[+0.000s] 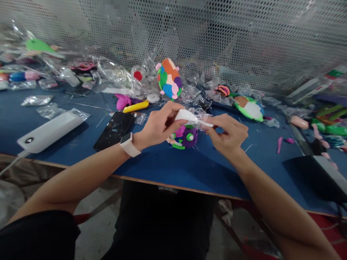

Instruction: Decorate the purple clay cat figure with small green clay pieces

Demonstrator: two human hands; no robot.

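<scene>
Between my two hands a lump of soft white modelling clay [187,116] is stretched, with a crinkled clear plastic wrapper [201,115] around its right part. My left hand [162,121] pinches the thick end between thumb and fingers. The thumb and forefinger of my right hand [227,133] are closed at the thin drawn-out tip and the wrapper's edge. Directly below, partly hidden by the clay and my left fingers, a purple clay figure [189,139] with green and white spots rests on the blue table [173,168].
A multicoloured clay piece [169,79] stands behind my hands. Left of them lie a black phone [115,130], a yellow toothed tool [136,106] and a white corded device [51,131]. A green-rimmed clay piece [249,107] and a dark box-like object [317,177] are right.
</scene>
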